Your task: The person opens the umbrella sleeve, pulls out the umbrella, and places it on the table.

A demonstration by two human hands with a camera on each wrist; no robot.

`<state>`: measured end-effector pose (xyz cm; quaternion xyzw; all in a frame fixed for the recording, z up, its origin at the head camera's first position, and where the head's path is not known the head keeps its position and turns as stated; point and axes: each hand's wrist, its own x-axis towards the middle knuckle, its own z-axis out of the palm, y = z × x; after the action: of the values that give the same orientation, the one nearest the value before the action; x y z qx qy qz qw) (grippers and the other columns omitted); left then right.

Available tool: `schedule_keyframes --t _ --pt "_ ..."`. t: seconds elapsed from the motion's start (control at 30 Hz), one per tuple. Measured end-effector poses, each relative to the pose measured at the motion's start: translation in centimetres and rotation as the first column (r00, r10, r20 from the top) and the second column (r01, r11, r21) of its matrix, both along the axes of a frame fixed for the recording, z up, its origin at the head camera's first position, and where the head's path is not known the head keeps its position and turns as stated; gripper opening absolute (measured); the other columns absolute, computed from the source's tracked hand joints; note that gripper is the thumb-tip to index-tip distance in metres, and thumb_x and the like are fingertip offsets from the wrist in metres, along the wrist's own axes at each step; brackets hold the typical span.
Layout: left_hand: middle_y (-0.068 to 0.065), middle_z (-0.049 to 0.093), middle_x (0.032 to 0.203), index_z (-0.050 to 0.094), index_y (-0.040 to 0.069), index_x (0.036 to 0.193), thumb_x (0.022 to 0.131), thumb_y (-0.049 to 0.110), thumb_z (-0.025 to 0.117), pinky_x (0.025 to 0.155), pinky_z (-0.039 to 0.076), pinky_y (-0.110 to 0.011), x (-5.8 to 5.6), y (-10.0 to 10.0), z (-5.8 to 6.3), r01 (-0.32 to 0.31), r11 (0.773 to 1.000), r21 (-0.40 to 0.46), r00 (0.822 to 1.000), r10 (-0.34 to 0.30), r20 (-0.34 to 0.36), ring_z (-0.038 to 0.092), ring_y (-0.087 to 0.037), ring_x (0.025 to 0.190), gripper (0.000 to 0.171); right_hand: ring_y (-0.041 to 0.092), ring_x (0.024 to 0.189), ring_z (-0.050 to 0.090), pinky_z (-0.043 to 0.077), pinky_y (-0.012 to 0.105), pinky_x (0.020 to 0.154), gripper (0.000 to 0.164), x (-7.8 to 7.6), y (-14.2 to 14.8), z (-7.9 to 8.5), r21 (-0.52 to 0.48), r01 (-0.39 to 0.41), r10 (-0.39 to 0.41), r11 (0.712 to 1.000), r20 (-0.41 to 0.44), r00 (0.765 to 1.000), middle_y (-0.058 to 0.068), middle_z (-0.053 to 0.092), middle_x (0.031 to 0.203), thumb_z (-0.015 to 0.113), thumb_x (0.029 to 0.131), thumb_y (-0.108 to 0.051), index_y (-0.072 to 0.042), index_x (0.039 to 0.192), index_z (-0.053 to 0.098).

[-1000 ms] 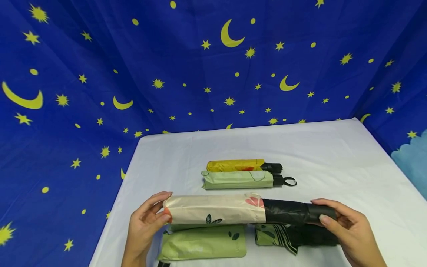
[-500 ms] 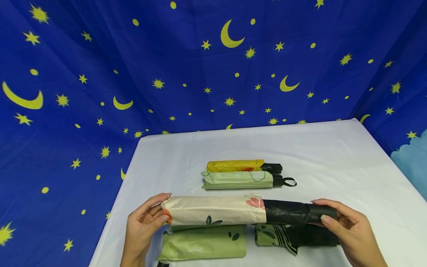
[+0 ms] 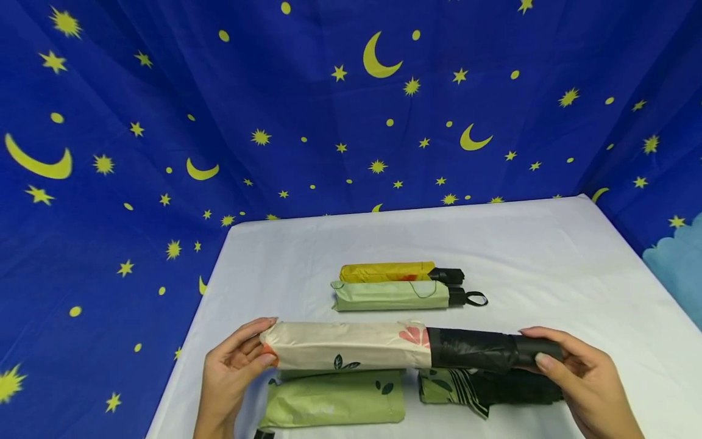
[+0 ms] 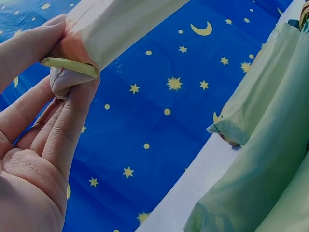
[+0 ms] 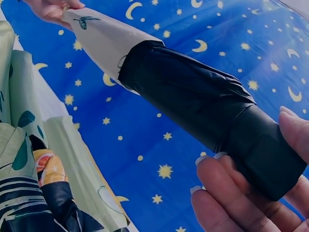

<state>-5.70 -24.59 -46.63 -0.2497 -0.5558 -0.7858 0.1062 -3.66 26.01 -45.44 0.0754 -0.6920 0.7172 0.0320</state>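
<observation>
Seen from the head, the left hand point(image 3: 233, 366) pinches the closed tip of a cream floral sleeve point(image 3: 348, 346) between thumb and fingers; the sleeve runs out from that hand toward 3 o'clock. A folded black umbrella point(image 3: 474, 349) sits partly inside it, its bare section pointing to 3 o'clock. The right hand point(image 3: 589, 375) grips the umbrella's black handle point(image 3: 540, 350), thumb on the near side and fingers around the far side, so the umbrella extends from this hand toward 9 o'clock. Sleeve and umbrella together span the two hands, almost level.

Beyond them, at 12 o'clock, a pale green umbrella point(image 3: 392, 296) with a wrist loop point(image 3: 476, 299) lies just beside a yellow umbrella point(image 3: 386, 272) on the white cloth point(image 3: 548, 262). Nearer, a leaf-print green umbrella point(image 3: 334, 399) lies toward 7 o'clock and a black-and-green striped umbrella point(image 3: 488, 388) toward 5 o'clock, each partly covered.
</observation>
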Motion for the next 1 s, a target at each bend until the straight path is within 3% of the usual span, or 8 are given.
schedule_keyframes --t 0.27,0.37,0.5,0.7,1.0 --pt "-0.031 0.056 0.137 0.039 -0.033 0.132 0.086 -0.034 0.053 0.091 0.058 -0.034 0.1 -0.4 0.0 -0.008 1.0 0.022 1.0 0.009 -0.005 0.062 -0.034 0.123 0.048 0.017 0.097 0.071 0.062 0.037 0.073 0.031 0.0 0.6 -0.3 -0.013 0.022 -0.023 1.0 -0.017 1.0 0.01 0.065 0.122 0.049 0.1 0.017 0.018 0.13 0.055" --pt "-0.031 0.058 0.135 0.04 -0.031 0.133 0.086 -0.035 0.052 0.085 0.06 -0.033 0.1 -0.4 0.0 -0.013 1.0 0.015 1.0 0.013 0.003 0.066 -0.032 0.118 0.049 0.017 0.097 0.071 0.062 0.037 0.072 0.031 0.0 0.8 -0.4 -0.019 0.018 -0.018 1.0 -0.017 1.0 0.011 0.065 0.122 0.049 0.099 0.017 0.018 0.13 0.054" --pt "-0.032 0.058 0.134 0.04 -0.032 0.131 0.083 -0.038 0.05 0.075 0.061 -0.032 0.0 -0.3 -0.1 -0.001 0.999 0.044 1.0 0.002 -0.029 0.068 -0.031 0.112 0.05 0.017 0.099 0.071 0.062 0.037 0.072 0.032 0.1 1.1 -0.5 -0.027 0.013 -0.014 1.0 -0.027 1.0 0.011 0.064 0.123 0.048 0.1 0.018 0.02 0.131 0.052" --pt "-0.033 0.055 0.134 0.043 -0.033 0.127 0.08 -0.04 0.049 0.073 0.062 -0.032 -0.2 -0.5 -0.3 0.005 0.996 0.085 0.996 0.002 -0.086 0.067 -0.032 0.112 0.047 0.016 0.101 0.071 0.062 0.035 0.074 0.033 0.1 1.5 -0.6 -0.047 0.004 -0.006 0.999 -0.044 0.999 0.009 0.064 0.124 0.046 0.1 0.019 0.021 0.132 0.05" --pt "-0.031 0.059 0.128 0.052 -0.031 0.118 0.079 -0.041 0.051 0.081 0.06 -0.031 0.0 -0.9 -0.6 -0.095 0.994 0.055 0.992 0.098 -0.073 0.064 -0.036 0.119 0.041 0.017 0.103 0.071 0.062 0.037 0.074 0.035 0.2 2.0 -1.3 -0.046 0.01 -0.012 0.999 -0.041 0.999 0.007 0.064 0.127 0.045 0.101 0.017 0.015 0.135 0.053"
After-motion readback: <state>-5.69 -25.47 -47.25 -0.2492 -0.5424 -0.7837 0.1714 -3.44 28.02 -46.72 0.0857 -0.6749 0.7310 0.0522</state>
